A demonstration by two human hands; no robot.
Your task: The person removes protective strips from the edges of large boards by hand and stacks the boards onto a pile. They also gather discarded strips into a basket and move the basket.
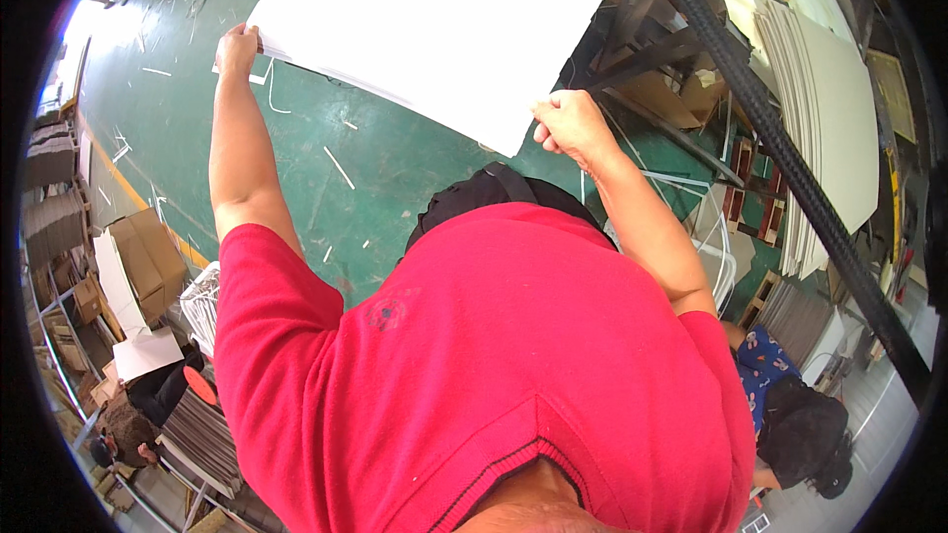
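Green floor (183,163), surface scuffed; narrow white strips (339,168) and small white scraps (366,245) lie scattered directly on it.

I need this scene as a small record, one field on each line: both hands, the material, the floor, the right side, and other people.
left hand: grips the near left corner of a large flat white sheet
right hand: fingers curled at the sheet's right edge, near its closest corner; exact grip unclear
floor: green surface with thin white strips scattered
right side: stack of pale flat boards, behind a black braided cable
other people: one at lower left, one at lower right
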